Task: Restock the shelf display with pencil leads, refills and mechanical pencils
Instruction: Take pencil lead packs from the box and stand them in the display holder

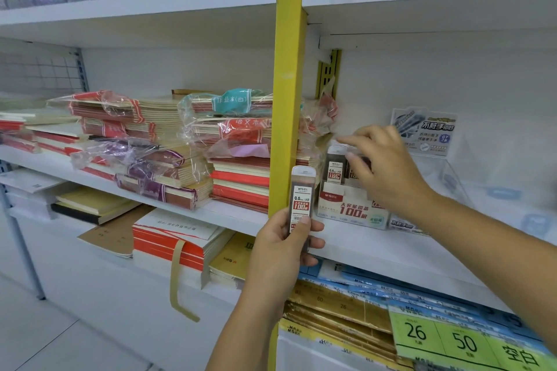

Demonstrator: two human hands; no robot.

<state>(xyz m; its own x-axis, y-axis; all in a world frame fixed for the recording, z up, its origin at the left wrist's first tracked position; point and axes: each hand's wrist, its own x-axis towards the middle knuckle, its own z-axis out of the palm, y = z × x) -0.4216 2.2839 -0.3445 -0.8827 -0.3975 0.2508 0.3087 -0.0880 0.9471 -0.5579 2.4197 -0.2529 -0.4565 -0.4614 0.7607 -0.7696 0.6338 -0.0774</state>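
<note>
L hand (283, 238): grips one 0.5 HB lead case (302, 196) upright by its lower half, in front of yellow upright (289, 99); not yet in the box.
R hand (382, 166): over display box (352, 208) on shelf (376, 247), thumb by boxed cases (335, 166); blurred, can't tell if pinching.
Done: at least 2 cases standing in box.
Left: held case to go in. No refills or mech. pencils visible, so prob. early in the job.
</note>
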